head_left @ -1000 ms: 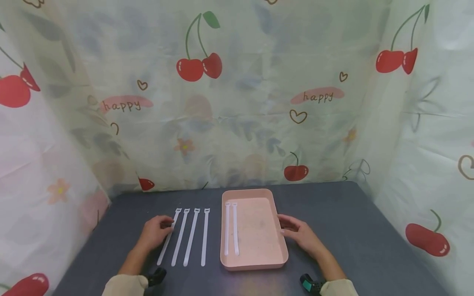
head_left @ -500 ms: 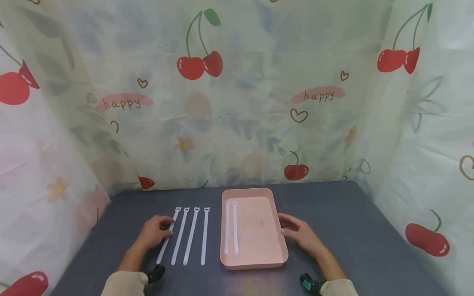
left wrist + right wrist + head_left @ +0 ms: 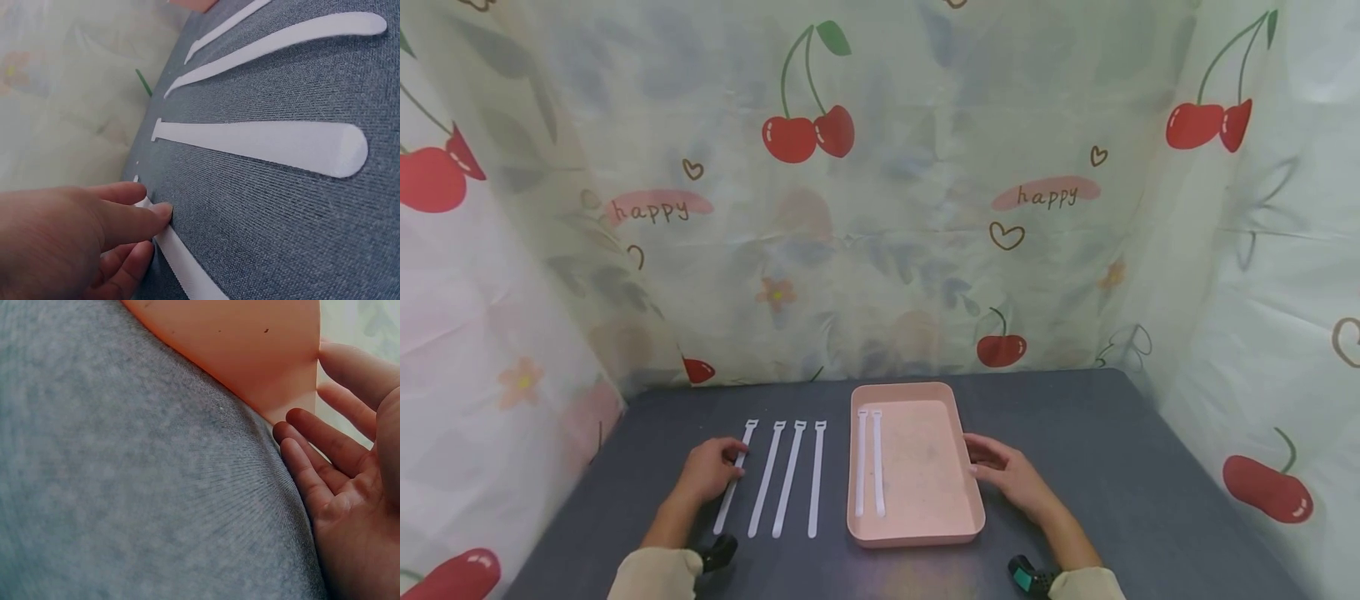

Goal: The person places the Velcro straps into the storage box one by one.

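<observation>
In the head view my left hand (image 3: 709, 469) pinches the leftmost white hook-and-loop cable strap (image 3: 726, 505) between thumb and fingers. The left wrist view shows the thumb on top of this strap (image 3: 185, 265), close over the dark cloth. Three more white straps (image 3: 787, 483) lie side by side to its right, slotted heads toward the back. A shallow pink tray (image 3: 928, 467) stands at the middle, holding two straps (image 3: 877, 467) along its left side. My right hand (image 3: 1011, 475) has its fingers loosely extended, tips at the tray's right wall (image 3: 294, 369).
A dark grey cloth (image 3: 1060, 417) covers the table. Patterned curtains (image 3: 895, 208) with cherries and hearts rise behind it and on both sides. A black wrist band (image 3: 718, 552) is on the left wrist, and another (image 3: 1028, 575) on the right.
The leftmost strap has shifted a little to the left with my left hand, widening its gap from the neighbouring strap. My right hand and the tray keep their places.
</observation>
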